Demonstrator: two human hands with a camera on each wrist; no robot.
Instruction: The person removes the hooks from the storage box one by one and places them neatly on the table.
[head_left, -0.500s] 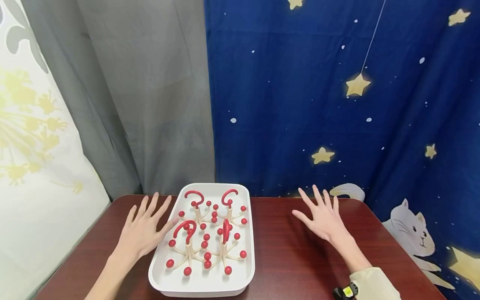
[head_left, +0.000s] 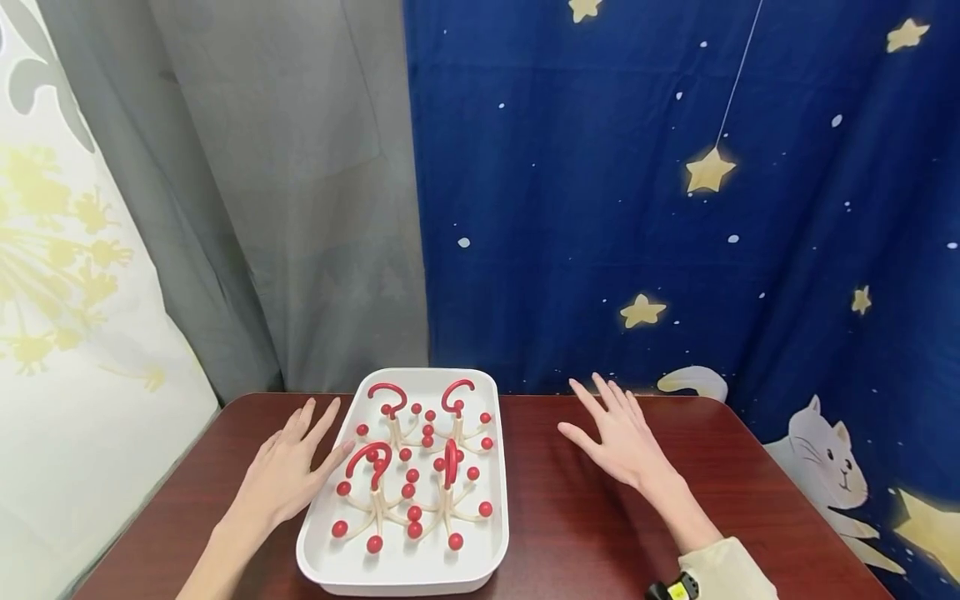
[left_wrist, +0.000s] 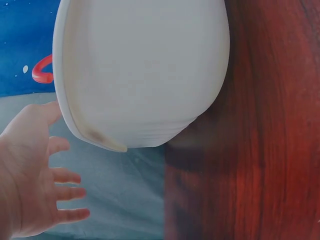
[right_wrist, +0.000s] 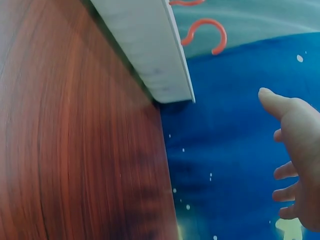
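A white tray (head_left: 495, 533) holds several cream-coloured, many-armed pieces (head_left: 377, 504), each with a red hook (head_left: 388, 388) on top and red balls (head_left: 455, 542) at the arm tips. Beside the tray's left side is my left hand (head_left: 281, 471), fingers spread and thumb overlapping the rim in the head view. In the left wrist view, the thumb of the left hand (left_wrist: 30, 170) reaches right to the tray rim (left_wrist: 62, 100). My right hand (head_left: 626, 442) is held over the table to the right, apart from the tray, fingers extended and holding nothing.
The tray stands on a dark reddish-brown table (head_left: 551, 533), left of its middle. Behind the table hang a grey curtain (head_left: 322, 208) and a blue curtain (head_left: 540, 208) with stars. A pale patterned cloth (head_left: 75, 400) hangs along the left side.
My right hand has moved left, closer to the tray. The left hand has turned slightly, its fingers nearer each other. The tray and its contents have stayed put.
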